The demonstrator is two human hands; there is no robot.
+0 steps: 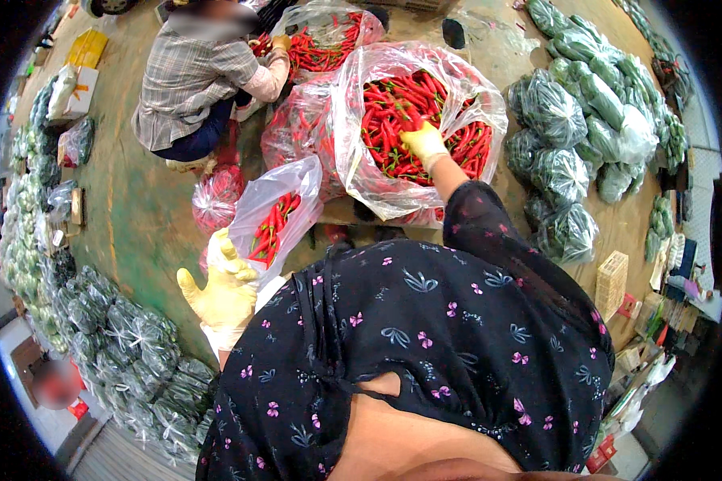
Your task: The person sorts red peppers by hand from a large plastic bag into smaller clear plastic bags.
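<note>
My right hand (pixel 426 146), in a yellow glove, reaches into a large clear plastic bag (pixel 350 129) of red chili peppers (pixel 391 144). Its fingers are closed around a slightly blurred bunch of peppers (pixel 407 114). On the left, my left hand (pixel 221 294) wears a similar glove, thumb spread away and fingers bent against a small clear bag (pixel 304 186). Whether those fingers grip the plastic is unclear. That small bag is tilted with its mouth open, and several red chili peppers (pixel 272 231) lie inside.
A person (pixel 195 84) crouches at upper left, one gloved hand at another pepper bag (pixel 331 48). A tied bag of peppers (pixel 218 198) sits near the small bag. Bagged green produce is piled at right (pixel 601 90) and lower left (pixel 138 361). A woven basket (pixel 611 282) stands at right.
</note>
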